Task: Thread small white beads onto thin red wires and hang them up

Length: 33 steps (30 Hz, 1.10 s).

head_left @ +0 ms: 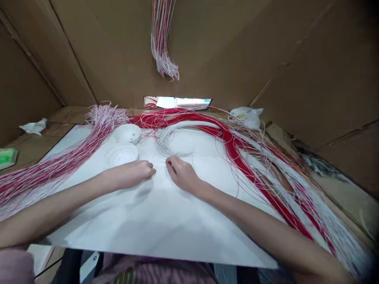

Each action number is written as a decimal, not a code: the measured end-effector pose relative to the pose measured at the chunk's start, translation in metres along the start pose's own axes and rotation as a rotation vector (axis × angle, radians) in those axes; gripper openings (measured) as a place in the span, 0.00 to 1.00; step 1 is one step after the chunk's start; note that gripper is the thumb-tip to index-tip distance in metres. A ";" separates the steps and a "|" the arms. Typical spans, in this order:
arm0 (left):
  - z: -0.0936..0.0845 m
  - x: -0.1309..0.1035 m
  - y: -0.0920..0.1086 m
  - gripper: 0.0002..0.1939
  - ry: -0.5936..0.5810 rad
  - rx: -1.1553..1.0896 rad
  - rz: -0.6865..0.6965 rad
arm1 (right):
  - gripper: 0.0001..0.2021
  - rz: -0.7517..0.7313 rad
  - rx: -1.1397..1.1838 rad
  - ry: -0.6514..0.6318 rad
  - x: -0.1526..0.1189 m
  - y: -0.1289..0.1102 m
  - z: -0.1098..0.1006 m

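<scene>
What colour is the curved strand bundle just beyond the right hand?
The curved strand bundle is greyish white, best seen in the head view.

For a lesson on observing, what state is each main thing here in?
Left hand: curled, contents unclear
Right hand: curled, contents unclear
Rear bowl: upright, uncovered
Front bowl: upright, uncovered
White strands: bent into a curve
Red strands: loosely bundled
Pink-and-white strands: lying loose
Hanging bundle: dangling, ends loose
Plastic bag: crumpled

Left hand [139, 172], fingers curled, centre of frame, just beside the lower of two white bowls [134, 153]. Right hand [184, 173], likewise curled, near a curved bundle of white strings [162, 142]. Red strings [233, 152], centre to lower right. Red-and-white bundle [79, 152], left. Similar hanging bundle [162, 43], top centre. Plastic bag [248, 116], right of centre. White table [166, 232], beneath.
</scene>
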State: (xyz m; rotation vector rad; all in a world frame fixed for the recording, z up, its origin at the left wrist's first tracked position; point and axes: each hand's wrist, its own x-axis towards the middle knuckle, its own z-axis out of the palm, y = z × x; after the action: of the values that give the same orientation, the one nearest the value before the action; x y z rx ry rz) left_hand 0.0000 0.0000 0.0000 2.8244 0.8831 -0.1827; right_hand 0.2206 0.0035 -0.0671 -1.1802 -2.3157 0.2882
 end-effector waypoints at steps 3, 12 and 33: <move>0.001 0.000 -0.003 0.10 0.010 -0.040 0.011 | 0.06 0.002 0.002 0.001 -0.002 -0.001 -0.001; -0.021 -0.007 -0.003 0.06 0.049 -0.123 0.004 | 0.06 0.019 0.003 -0.017 -0.001 -0.004 -0.005; -0.041 -0.025 -0.078 0.10 -0.163 -0.174 -0.304 | 0.06 0.023 0.017 -0.018 -0.002 -0.003 -0.004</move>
State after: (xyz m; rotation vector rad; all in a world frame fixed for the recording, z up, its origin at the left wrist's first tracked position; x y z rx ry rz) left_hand -0.0625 0.0572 0.0337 2.4645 1.2199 -0.3520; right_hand 0.2218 0.0003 -0.0632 -1.2011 -2.3115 0.3274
